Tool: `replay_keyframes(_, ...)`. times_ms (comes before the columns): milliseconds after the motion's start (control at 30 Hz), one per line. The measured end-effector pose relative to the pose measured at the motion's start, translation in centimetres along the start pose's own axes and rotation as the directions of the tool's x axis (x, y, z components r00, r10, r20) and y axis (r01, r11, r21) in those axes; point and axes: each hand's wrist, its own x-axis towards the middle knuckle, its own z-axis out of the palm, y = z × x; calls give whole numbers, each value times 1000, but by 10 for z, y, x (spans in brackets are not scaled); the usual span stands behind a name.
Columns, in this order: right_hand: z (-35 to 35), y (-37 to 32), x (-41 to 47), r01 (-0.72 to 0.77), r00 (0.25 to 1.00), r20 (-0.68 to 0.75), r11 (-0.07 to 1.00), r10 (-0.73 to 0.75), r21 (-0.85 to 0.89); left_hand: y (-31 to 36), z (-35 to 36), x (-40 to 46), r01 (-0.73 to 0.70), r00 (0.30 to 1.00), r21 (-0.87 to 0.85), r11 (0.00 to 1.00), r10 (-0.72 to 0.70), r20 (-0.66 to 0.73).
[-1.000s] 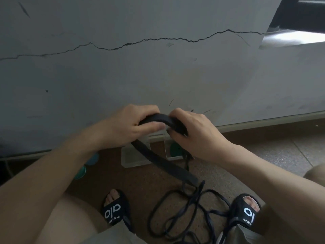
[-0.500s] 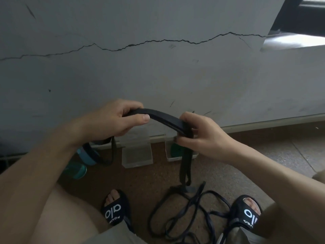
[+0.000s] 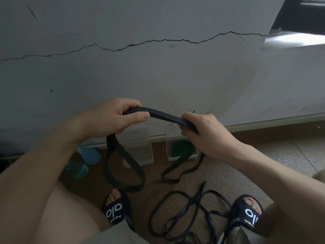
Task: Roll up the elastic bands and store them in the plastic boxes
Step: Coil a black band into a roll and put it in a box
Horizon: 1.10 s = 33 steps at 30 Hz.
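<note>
You are gripping the black elastic band (image 3: 165,115) in both your left hand (image 3: 107,118) and right hand (image 3: 205,132), its taut span running left-right mid-frame, loops dangling below each fist.

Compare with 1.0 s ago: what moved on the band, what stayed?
The hands drew apart: left hand moved left, right hand right, so the black band now spans between them, with loops hanging below each hand. Both hands keep gripping it. Plastic boxes, the green roll and the tangled bands on the floor stayed put.
</note>
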Motion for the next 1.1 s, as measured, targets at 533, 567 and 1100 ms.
replay_keyframes(533,-22,-12,1,-150,985,148,860,88,488,-13,-6,-5,32,993,172,985,-51,108)
replay_keyframes(567,-23,-12,2,-153,984,158,842,81,517,-12,1,-4,31,988,167,986,-55,141)
replay_keyframes(1100,-34,-3,-1,-250,936,346,820,68,515,7,10,5,-120,993,104,987,117,30)
